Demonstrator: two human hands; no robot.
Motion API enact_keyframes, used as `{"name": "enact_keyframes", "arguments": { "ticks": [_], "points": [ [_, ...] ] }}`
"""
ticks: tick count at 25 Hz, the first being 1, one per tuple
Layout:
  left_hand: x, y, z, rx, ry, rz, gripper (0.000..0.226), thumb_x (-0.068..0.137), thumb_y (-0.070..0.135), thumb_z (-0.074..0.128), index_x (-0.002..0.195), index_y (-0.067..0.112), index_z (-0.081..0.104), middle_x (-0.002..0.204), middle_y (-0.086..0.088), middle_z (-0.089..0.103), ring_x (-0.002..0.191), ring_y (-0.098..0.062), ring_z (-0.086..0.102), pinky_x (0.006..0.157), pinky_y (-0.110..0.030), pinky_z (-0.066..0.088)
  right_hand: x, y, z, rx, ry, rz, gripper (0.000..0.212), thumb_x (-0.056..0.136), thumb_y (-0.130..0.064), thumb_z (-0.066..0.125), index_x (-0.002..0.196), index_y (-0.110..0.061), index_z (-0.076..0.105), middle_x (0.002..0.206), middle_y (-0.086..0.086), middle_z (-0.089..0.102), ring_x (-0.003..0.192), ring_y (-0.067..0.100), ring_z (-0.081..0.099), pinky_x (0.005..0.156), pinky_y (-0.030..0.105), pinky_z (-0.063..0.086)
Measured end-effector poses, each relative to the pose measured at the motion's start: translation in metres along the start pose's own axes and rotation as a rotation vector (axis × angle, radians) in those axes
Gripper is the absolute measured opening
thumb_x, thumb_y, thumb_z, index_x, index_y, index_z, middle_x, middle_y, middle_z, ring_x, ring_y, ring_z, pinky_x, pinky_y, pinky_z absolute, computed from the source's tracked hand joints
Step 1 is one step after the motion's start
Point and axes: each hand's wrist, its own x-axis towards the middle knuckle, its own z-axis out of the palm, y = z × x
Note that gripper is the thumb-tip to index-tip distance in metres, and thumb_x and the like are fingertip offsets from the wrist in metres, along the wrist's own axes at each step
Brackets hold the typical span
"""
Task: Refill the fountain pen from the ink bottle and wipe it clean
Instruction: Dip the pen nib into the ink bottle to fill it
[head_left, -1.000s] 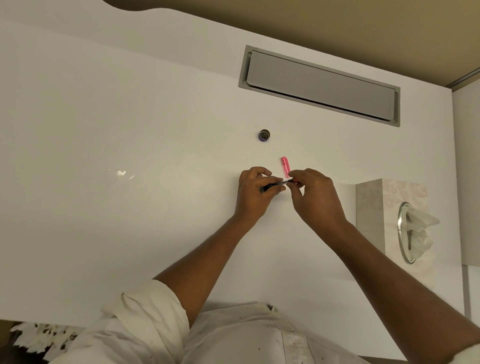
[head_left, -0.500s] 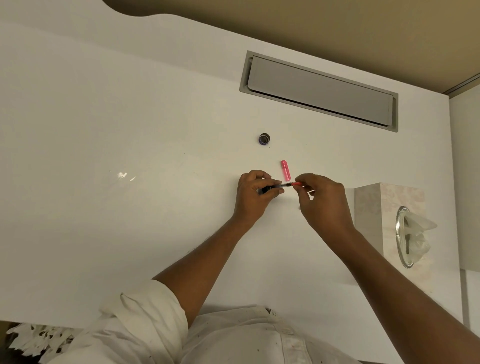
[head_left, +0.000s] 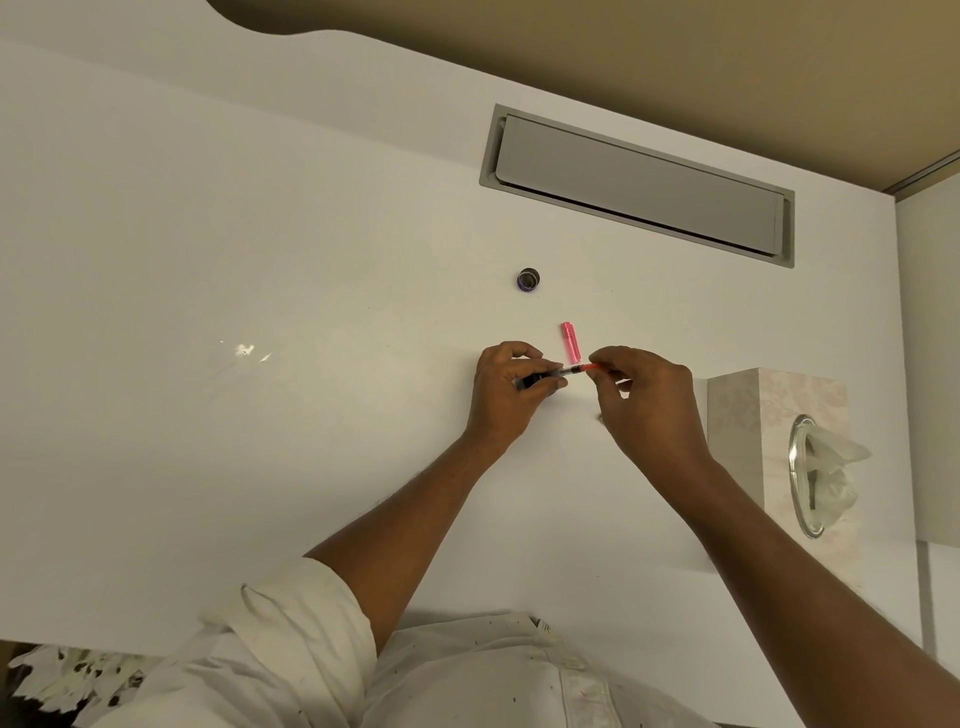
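Observation:
My left hand (head_left: 511, 387) grips the dark front section of the fountain pen (head_left: 563, 372), held level above the white desk (head_left: 260, 441). My right hand (head_left: 641, 402) pinches the pen's thin red end between thumb and fingertips. A pink pen part (head_left: 570, 342) lies on the desk just beyond the hands. The small dark ink bottle (head_left: 528, 280) stands farther back, apart from both hands; its top looks open.
A tissue box (head_left: 769, 431) with a tissue sticking out stands at the right, close to my right wrist. A grey cable hatch (head_left: 636, 184) is set into the desk at the back. The desk's right edge runs just past the box.
My right hand has slid a little to the right along the pen, so more of the clear and red middle shows. The left hand stays in place.

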Motion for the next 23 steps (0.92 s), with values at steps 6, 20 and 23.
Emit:
{"name": "enact_keyframes", "arguments": {
  "ticks": [6, 20, 23],
  "points": [
    [0.0001, -0.0009, 0.0003, -0.016, 0.006, -0.008, 0.020, 0.071, 0.020, 0.077, 0.091, 0.015, 0.076, 0.096, 0.002, 0.063, 0.100, -0.013, 0.049, 0.080, -0.017, 0.043, -0.0009, 0.0013, -0.0001, -0.001, -0.017, 0.000, 0.010, 0.089, -0.010, 0.060, 0.091, -0.011, 0.070, 0.081, 0.005, 0.069, 0.071, 0.021, 0.062, 0.064, 0.043, 0.056],
    [0.0002, -0.0005, 0.0009, -0.178, -0.022, -0.068, 0.020, 0.070, 0.009, 0.078, 0.090, 0.006, 0.075, 0.098, 0.003, 0.056, 0.106, -0.020, 0.052, 0.079, -0.037, 0.057, -0.0013, 0.0022, 0.0001, -0.049, -0.010, -0.020, 0.013, 0.090, -0.014, 0.060, 0.082, -0.007, 0.069, 0.071, 0.009, 0.066, 0.065, 0.026, 0.058, 0.062, 0.042, 0.051],
    [0.0002, -0.0031, 0.0021, -0.179, -0.020, -0.067, 0.021, 0.070, 0.009, 0.078, 0.090, 0.007, 0.075, 0.098, 0.005, 0.055, 0.104, -0.017, 0.053, 0.075, -0.028, 0.057, -0.0026, 0.0034, 0.0015, -0.068, -0.005, -0.020, 0.021, 0.091, -0.021, 0.060, 0.075, -0.010, 0.065, 0.065, 0.005, 0.063, 0.062, 0.023, 0.057, 0.059, 0.039, 0.049]
  ]
}}
